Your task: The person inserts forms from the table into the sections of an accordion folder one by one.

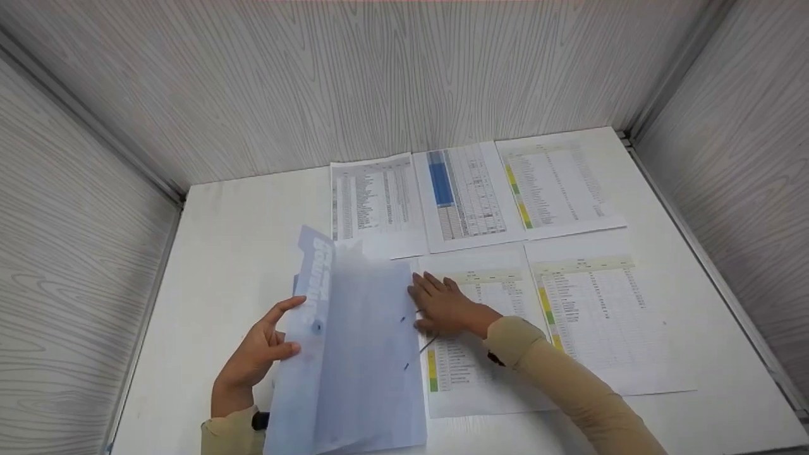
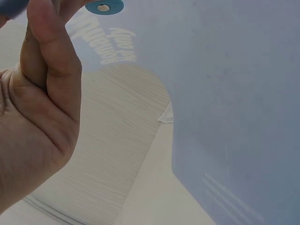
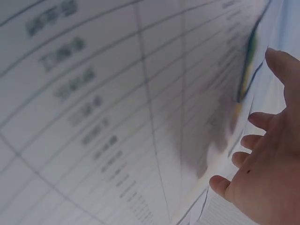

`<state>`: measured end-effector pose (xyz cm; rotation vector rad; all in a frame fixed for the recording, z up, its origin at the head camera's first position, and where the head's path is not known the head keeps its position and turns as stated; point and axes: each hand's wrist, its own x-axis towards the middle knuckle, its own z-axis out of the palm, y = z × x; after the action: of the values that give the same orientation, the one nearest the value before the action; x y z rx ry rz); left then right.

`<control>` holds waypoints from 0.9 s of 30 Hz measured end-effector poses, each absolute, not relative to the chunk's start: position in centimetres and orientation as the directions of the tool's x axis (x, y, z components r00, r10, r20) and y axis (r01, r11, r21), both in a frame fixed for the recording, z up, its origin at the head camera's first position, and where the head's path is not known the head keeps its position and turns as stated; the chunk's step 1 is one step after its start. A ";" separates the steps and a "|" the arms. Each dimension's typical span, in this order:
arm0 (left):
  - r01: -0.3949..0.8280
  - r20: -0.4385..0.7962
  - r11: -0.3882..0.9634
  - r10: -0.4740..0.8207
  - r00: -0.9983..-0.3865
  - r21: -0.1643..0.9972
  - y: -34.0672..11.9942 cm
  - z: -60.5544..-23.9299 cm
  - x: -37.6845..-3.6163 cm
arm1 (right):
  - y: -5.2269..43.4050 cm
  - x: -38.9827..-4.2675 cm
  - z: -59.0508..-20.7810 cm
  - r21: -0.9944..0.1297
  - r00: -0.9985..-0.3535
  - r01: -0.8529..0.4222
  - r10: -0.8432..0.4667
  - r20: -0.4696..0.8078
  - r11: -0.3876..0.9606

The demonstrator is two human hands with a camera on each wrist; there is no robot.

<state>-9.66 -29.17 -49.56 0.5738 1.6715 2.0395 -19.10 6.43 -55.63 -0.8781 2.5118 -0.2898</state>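
A translucent blue plastic folder (image 1: 373, 360) stands partly opened at the front left, its flap (image 1: 300, 373) folded up. White lettering and a round button show on the flap. My left hand (image 1: 258, 351) pinches the flap's left edge between thumb and fingers; in the left wrist view the button (image 2: 104, 7) appears near the curled fingers. My right hand (image 1: 445, 308) rests with fingers spread at the folder's right edge, over a printed sheet (image 1: 471, 385). A thin dark cord (image 1: 420, 354) runs beside its thumb. What the folder contains is hard to make out.
Three printed sheets lie in a back row: a left one (image 1: 376, 202), one with a blue block (image 1: 471, 196) and a right one (image 1: 559, 183). Another sheet (image 1: 600, 341) lies at the front right. Wood-patterned panels (image 1: 404, 76) enclose the white table (image 1: 208, 253).
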 end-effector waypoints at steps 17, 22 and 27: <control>0.035 0.095 -0.123 0.527 -0.844 0.992 -29.6 -49.5 -9.1 | 15.6 -21.2 -53.5 -0.581 -0.789 -0.366 -0.574 -0.220 0.727; 0.024 0.085 -0.121 0.522 -0.849 0.992 -29.5 -49.6 -9.1 | 18.2 -21.4 -53.8 -0.577 -0.821 -0.327 -0.528 -0.219 0.748; 0.037 0.103 -0.134 0.530 -0.841 0.990 -29.4 -49.6 -9.2 | 20.5 -21.6 -54.5 -0.511 -0.856 -0.315 -0.472 -0.211 0.800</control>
<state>-9.22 -29.38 -49.64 0.6337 1.8029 2.0418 -21.58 20.50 -54.45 -0.5995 2.6596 -0.6722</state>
